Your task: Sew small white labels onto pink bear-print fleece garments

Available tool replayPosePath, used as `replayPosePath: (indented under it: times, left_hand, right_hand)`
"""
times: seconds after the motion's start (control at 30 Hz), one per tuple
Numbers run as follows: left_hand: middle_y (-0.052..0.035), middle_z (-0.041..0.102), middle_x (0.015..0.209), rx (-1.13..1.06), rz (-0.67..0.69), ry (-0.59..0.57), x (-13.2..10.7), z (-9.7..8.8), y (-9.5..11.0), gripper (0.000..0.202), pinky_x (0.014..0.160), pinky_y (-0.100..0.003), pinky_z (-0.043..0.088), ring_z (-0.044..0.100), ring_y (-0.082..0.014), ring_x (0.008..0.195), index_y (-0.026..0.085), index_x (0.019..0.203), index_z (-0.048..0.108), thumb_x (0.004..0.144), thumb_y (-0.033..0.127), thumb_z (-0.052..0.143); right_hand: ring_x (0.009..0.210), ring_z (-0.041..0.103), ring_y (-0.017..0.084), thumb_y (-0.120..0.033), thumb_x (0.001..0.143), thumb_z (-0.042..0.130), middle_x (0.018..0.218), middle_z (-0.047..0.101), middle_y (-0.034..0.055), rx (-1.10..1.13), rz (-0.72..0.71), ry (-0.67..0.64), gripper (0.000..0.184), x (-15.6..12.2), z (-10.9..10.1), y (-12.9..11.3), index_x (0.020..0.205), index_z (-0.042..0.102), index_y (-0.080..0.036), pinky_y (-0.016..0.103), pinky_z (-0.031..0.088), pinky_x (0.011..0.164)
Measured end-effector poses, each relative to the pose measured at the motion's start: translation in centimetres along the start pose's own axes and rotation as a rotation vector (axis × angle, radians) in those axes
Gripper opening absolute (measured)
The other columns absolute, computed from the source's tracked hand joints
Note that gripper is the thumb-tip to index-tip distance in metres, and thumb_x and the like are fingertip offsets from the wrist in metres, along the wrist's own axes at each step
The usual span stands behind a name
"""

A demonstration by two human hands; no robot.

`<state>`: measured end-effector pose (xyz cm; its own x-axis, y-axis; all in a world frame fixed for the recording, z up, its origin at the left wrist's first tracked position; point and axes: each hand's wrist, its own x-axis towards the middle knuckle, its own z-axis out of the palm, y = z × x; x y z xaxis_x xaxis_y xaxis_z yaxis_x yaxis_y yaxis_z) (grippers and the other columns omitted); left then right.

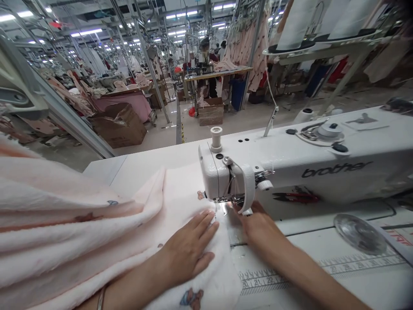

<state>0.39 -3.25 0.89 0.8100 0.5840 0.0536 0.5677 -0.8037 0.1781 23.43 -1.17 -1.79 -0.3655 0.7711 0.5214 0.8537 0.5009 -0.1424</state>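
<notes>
A white Brother sewing machine [322,163] stands across the table, its needle head [222,181] near the middle. Pale pink printed fleece fabric [97,228] lies piled on the left and runs under the needle. My left hand [189,249] rests flat on the fabric, fingers stretched toward the presser foot. My right hand [258,226] reaches in beside the needle area, partly behind the white finger guard. Its fingertips are hidden there.
Red thread snips [297,197] lie under the machine arm. A round metal disc [359,234] sits on the table at right, near a printed ruler strip [274,280]. Beyond are cardboard boxes [119,125], other sewing stations, hanging garments and people at work.
</notes>
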Motion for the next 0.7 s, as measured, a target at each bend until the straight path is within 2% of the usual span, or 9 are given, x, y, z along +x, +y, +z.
replayPosePath:
  times: [0.07,0.17,0.37,0.7]
  left_hand:
    - [-0.0201,0.031,0.149,-0.001,0.004,0.000,0.1,-0.1,0.0,0.060,0.112,-0.050,0.034,0.024,-0.0317,0.141,0.009,0.145,0.029,0.091,0.029,0.048]
    - [-0.0198,0.033,0.148,-0.002,0.004,0.009,0.1,-0.1,0.0,0.063,0.112,-0.049,0.034,0.025,-0.0316,0.141,0.009,0.147,0.025,0.091,0.028,0.047]
    - [-0.0199,0.032,0.149,-0.004,0.000,0.030,0.4,-0.1,-0.4,0.063,0.112,-0.051,0.034,0.024,-0.0309,0.141,0.009,0.147,0.024,0.091,0.026,0.047]
    - [-0.0190,0.028,0.151,-0.016,-0.029,0.050,0.5,0.2,-0.8,0.064,0.115,-0.048,0.031,0.022,-0.0291,0.142,0.010,0.146,0.027,0.090,0.029,0.051]
  right_hand:
    - [0.106,0.054,0.022,0.003,0.081,0.032,0.110,0.063,0.0094,0.033,-0.042,-0.046,0.052,-1.9,-0.9,-1.9,0.123,0.058,-0.015,0.037,0.049,0.086]
    - [0.114,0.046,0.024,0.003,0.083,0.033,0.121,0.057,0.0114,0.057,-0.067,-0.054,0.052,-3.6,-0.8,-3.5,0.130,0.052,-0.010,0.038,0.046,0.090]
    - [0.113,0.045,0.026,0.007,0.079,0.034,0.123,0.055,0.0117,0.026,-0.017,-0.052,0.058,-3.4,0.7,-3.3,0.130,0.053,-0.013,0.042,0.044,0.091]
    - [0.112,0.046,0.024,0.006,0.081,0.034,0.127,0.052,0.0097,0.051,0.027,-0.044,0.057,-2.7,0.3,-3.6,0.130,0.054,-0.016,0.039,0.043,0.091]
